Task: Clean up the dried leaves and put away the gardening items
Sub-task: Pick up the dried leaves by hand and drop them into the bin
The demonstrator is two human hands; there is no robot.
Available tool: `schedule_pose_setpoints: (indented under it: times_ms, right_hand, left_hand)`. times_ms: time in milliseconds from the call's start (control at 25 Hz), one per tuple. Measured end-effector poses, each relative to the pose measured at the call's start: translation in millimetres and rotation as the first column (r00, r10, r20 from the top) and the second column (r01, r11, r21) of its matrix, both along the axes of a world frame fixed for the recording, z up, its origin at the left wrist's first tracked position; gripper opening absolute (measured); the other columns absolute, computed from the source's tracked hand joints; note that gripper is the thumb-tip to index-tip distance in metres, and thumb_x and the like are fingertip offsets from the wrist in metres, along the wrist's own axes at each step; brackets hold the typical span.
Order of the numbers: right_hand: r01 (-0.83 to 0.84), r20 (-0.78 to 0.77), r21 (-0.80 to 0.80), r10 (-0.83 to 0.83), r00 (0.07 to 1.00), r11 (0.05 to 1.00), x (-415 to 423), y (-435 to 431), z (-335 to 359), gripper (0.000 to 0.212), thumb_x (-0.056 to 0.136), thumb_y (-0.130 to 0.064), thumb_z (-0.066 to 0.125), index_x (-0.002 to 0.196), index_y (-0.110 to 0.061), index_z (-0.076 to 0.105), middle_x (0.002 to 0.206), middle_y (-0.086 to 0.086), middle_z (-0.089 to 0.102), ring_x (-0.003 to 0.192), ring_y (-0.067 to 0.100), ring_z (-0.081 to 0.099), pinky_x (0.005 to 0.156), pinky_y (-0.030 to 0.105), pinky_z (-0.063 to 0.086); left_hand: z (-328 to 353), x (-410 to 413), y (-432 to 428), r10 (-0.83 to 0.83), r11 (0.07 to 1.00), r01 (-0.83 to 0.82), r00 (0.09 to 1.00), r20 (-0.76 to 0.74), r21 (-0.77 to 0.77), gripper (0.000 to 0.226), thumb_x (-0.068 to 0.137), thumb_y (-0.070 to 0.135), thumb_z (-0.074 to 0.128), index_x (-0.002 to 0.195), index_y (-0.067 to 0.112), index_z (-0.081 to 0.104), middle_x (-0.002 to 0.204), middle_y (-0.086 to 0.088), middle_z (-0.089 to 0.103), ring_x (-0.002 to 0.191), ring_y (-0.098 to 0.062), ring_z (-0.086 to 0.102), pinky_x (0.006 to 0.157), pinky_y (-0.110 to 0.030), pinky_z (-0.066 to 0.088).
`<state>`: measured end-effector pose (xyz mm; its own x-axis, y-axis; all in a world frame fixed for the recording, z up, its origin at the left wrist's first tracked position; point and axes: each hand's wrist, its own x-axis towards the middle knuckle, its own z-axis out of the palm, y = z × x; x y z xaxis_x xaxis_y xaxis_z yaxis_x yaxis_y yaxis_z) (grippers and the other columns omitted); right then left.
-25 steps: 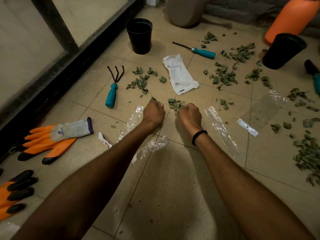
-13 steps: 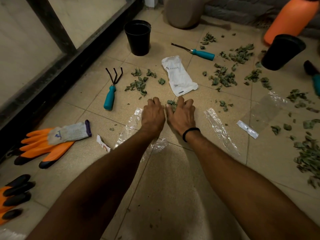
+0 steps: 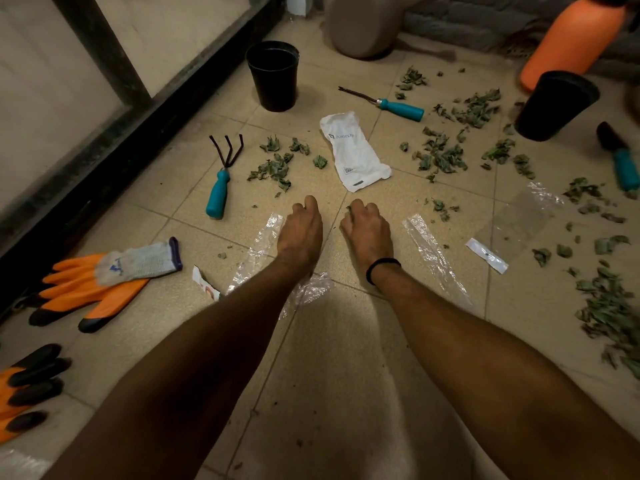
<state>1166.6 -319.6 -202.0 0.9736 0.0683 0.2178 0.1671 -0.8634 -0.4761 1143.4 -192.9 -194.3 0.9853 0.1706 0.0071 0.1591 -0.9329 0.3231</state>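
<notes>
A: Both hands are down on the tiles, centre of the frame, side by side but not touching. The left hand (image 3: pixel 300 232) has its fingers curled under.

B: Has it got anything?

A: I can't tell, the knuckles hide whatever is beneath. The right hand (image 3: pixel 367 230), the one with the black wristband (image 3: pixel 382 268), is curled too, and a green scrap pokes out at its fingertips (image 3: pixel 356 205). So that one is closed over a bit of leaf.

B: And the rest of the dried leaves (image 3: pixel 440 157)?

A: All over the floor! There's a thick scatter right of the white packet (image 3: pixel 353 150), a smaller clump (image 3: pixel 273 164) left of it, and more running down the right edge.

B: Tools?

A: The teal-handled hand rake (image 3: pixel 221 181) lies left of centre, just beside that small clump. A teal-handled weeder (image 3: pixel 398 107) lies above the packet. Another teal tool (image 3: pixel 623 161) sits at the far right edge.

B: Pots?

A: One black pot (image 3: pixel 273 76) is upright at upper centre, and a second black pot (image 3: pixel 556 105) is tilted at upper right, in front of an orange bottle (image 3: pixel 575 39).

B: Gloves?

A: An orange glove (image 3: pixel 90 285) lies at the left edge, and another glove (image 3: pixel 24 386) at lower left. Clear plastic wrappers (image 3: pixel 436 258) lie on either side of the wrists.
</notes>
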Motion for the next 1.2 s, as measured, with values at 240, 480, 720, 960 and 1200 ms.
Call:
schedule_pose_setpoints:
  times_ms: [240,480,720,960,1200]
  right_hand:
    - [0.600,-0.612,0.767,-0.022,0.791,0.225,2,-27,25,0.011,0.093,-0.019,0.054,0.084,-0.013,0.053,0.070,0.006,0.052,0.045,0.013,0.039,0.042,0.025,0.036]
    - [0.638,-0.652,0.757,0.216,0.726,0.140,-14,-59,33,0.005,0.093,-0.012,0.050,0.088,-0.010,0.050,0.073,0.005,0.051,0.049,0.008,0.036,0.036,0.020,0.027]
    - [0.041,-0.371,0.211,0.042,0.928,0.977,-43,-63,23,0.014,0.098,-0.024,0.048,0.096,-0.013,0.056,0.087,0.001,0.060,0.077,0.017,0.053,0.061,0.027,0.037]
    - [-0.090,-0.308,0.100,0.117,0.944,0.991,-50,-54,9,0.031,0.098,-0.030,0.053,0.123,-0.011,0.050,0.111,0.009,0.046,0.091,0.024,0.049,0.081,0.031,0.042]
    - [-0.119,-0.060,-0.015,0.117,0.991,0.993,-50,-47,-11,0.007,0.093,-0.006,0.057,0.092,-0.012,0.060,0.091,0.005,0.049,0.081,0.025,0.055,0.068,0.034,0.049]
  left_hand:
    - [14,0,14,0.203,0.829,-0.165,0.979,0.013,-0.535,0.016,0.104,0.017,0.047,0.111,0.003,0.048,0.089,-0.007,0.057,0.074,-0.017,0.053,0.063,-0.031,0.040]
    - [31,-4,7,0.086,-0.103,-0.412,0.903,-0.421,-0.905,0.030,0.094,0.015,0.043,0.064,0.020,0.042,0.056,0.002,0.030,0.042,-0.010,0.022,0.041,-0.020,0.017]
    - [29,-10,-13,0.079,0.123,-0.400,0.916,-0.392,-0.908,0.033,0.092,0.022,0.056,0.061,0.017,0.047,0.057,-0.004,0.039,0.041,-0.014,0.031,0.045,-0.025,0.028]
    - [14,-20,-11,-0.081,0.944,0.049,0.993,-0.086,-0.326,0.019,0.101,0.018,0.050,0.114,0.006,0.042,0.090,-0.007,0.056,0.072,-0.016,0.049,0.055,-0.028,0.035]
    - [-4,-37,-21,-0.050,0.990,0.051,0.999,0.008,-0.128,0.024,0.103,0.011,0.042,0.126,0.007,0.037,0.102,-0.014,0.059,0.076,-0.022,0.058,0.060,-0.033,0.045]
